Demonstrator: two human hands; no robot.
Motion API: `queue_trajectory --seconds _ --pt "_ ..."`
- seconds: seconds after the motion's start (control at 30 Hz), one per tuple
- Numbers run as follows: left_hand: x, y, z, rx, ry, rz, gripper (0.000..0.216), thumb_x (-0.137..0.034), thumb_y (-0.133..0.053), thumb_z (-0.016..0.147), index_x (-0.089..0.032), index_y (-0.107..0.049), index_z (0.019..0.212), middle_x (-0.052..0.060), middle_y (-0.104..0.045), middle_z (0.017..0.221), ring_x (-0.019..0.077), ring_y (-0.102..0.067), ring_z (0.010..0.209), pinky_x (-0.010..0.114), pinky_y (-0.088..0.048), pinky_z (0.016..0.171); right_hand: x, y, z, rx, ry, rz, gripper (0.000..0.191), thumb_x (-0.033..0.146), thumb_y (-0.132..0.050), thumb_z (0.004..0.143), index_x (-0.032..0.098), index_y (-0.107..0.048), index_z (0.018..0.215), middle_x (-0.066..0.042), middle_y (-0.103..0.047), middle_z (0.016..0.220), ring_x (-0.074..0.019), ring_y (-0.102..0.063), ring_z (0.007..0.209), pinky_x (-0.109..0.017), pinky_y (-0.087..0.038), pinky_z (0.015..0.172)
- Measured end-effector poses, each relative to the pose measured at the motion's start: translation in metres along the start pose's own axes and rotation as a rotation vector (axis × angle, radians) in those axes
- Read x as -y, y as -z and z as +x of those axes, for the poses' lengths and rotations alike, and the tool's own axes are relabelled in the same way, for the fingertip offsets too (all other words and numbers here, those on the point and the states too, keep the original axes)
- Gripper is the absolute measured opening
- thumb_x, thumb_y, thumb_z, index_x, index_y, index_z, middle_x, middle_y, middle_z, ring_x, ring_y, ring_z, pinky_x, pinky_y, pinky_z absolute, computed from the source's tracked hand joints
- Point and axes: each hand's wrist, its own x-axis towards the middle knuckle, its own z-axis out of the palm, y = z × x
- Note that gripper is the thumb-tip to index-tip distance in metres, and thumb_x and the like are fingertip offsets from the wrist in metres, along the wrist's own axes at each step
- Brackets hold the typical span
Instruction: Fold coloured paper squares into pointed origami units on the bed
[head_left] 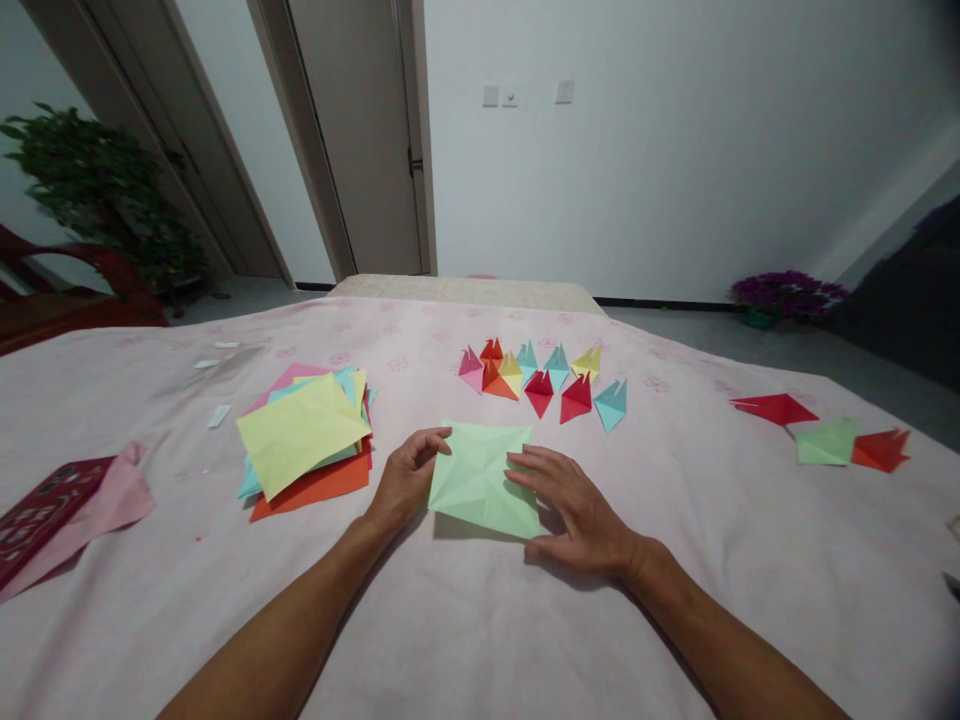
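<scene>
A pink flowered cloth is covering the whole surface, and everything is lying on it. Left of centre, a stack of coloured paper sheets is sitting with a yellow sheet on top and orange at the bottom. Beyond the hands, a row of small folded paper pieces in red, blue, yellow and pink is lining up, well apart from three more folded pieces at the right. Nearest the person, a light green creased paper sheet is lying flat. The left hand is pinching its left corner, fingers clamped on the edge. The right hand is pressing down on its right side, fingers spread apart and flat.
</scene>
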Motion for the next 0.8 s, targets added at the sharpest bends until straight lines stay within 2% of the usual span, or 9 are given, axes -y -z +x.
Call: queue_trajectory --seconds 0.1,0.23,0.33,0.43,0.5,0.57,0.67,0.73,0.8 --pt "-0.004 -0.001 0.002 0.005 0.04 -0.077 0.019 -0.034 -0.067 0.077 -0.018 -0.058 0.08 0.013 -0.061 0.13 0.0256 -0.064 0.111 0.034 -0.054 0.081 0.005 0.0 0.002 0.028 0.035 -0.07 0.08 0.061 -0.069 0.075 0.022 -0.048 0.142 -0.014 -0.048 0.147 -0.0343 -0.036 0.139 -0.054 -0.03 0.113" --pt "-0.006 -0.003 0.003 0.071 0.062 -0.114 0.02 -0.035 -0.068 0.078 -0.017 -0.059 0.08 0.014 -0.061 0.132 0.0255 -0.064 0.11 0.034 -0.054 0.08 0.011 -0.002 0.005 0.029 0.104 -0.146 0.055 0.031 -0.06 0.084 0.024 -0.052 0.138 -0.008 -0.054 0.142 -0.0294 -0.04 0.137 -0.053 -0.029 0.114" --pt "-0.006 -0.003 0.004 0.152 0.011 -0.026 0.014 -0.031 -0.065 0.081 -0.017 -0.064 0.082 0.013 -0.061 0.133 0.0262 -0.061 0.116 0.039 -0.052 0.091 0.011 -0.006 0.007 0.0 0.174 -0.19 0.047 0.019 -0.055 0.088 0.026 -0.055 0.134 -0.005 -0.062 0.134 -0.0257 -0.047 0.132 -0.05 -0.034 0.113" --pt "-0.002 -0.004 0.005 0.198 -0.058 0.051 0.02 -0.026 -0.061 0.084 -0.018 -0.069 0.1 0.013 -0.054 0.142 0.0261 -0.057 0.124 0.042 -0.047 0.101 0.008 -0.01 0.008 -0.062 0.177 -0.217 0.04 0.019 -0.053 0.092 0.027 -0.057 0.131 -0.005 -0.068 0.125 -0.0229 -0.056 0.123 -0.047 -0.04 0.109" --pt "0.002 -0.004 0.006 0.169 -0.046 0.034 0.033 -0.024 -0.058 0.084 -0.02 -0.065 0.117 0.013 -0.053 0.143 0.0246 -0.059 0.121 0.042 -0.048 0.101 0.006 -0.012 0.007 -0.085 0.151 -0.228 0.038 0.019 -0.051 0.094 0.028 -0.058 0.13 -0.005 -0.07 0.122 -0.0222 -0.059 0.119 -0.046 -0.043 0.106" --pt "0.005 -0.005 0.006 0.118 -0.006 0.012 0.039 -0.023 -0.055 0.085 -0.021 -0.06 0.124 0.012 -0.058 0.137 0.0225 -0.063 0.115 0.041 -0.051 0.098 0.005 -0.013 0.007 -0.091 0.128 -0.236 0.037 0.019 -0.05 0.095 0.027 -0.059 0.129 -0.006 -0.071 0.12 -0.0223 -0.061 0.117 -0.045 -0.045 0.104" --pt "0.003 -0.002 0.002 0.024 -0.049 0.094 0.032 -0.02 -0.05 0.088 -0.02 -0.063 0.117 0.01 -0.063 0.126 0.02 -0.067 0.105 0.039 -0.055 0.092 0.005 -0.015 0.006 -0.068 0.089 -0.255 0.036 0.02 -0.05 0.095 0.026 -0.061 0.128 -0.007 -0.071 0.119 -0.0236 -0.061 0.115 -0.045 -0.045 0.102" --pt "-0.002 0.002 -0.005 -0.01 -0.169 0.287 0.027 -0.016 -0.048 0.087 -0.02 -0.068 0.104 0.008 -0.064 0.118 0.0193 -0.066 0.103 0.039 -0.055 0.092 0.005 -0.015 0.005 -0.026 0.062 -0.258 0.036 0.022 -0.051 0.093 0.025 -0.061 0.128 -0.008 -0.07 0.119 -0.0254 -0.061 0.115 -0.046 -0.045 0.101" --pt "-0.01 0.006 -0.014 0.036 -0.273 0.522 0.027 -0.011 -0.048 0.085 -0.022 -0.071 0.095 0.006 -0.066 0.108 0.0195 -0.064 0.103 0.038 -0.053 0.093 0.006 -0.015 0.005 0.027 0.047 -0.242 0.038 0.023 -0.054 0.091 0.023 -0.061 0.128 -0.009 -0.069 0.121 -0.0271 -0.059 0.115 -0.047 -0.044 0.101"
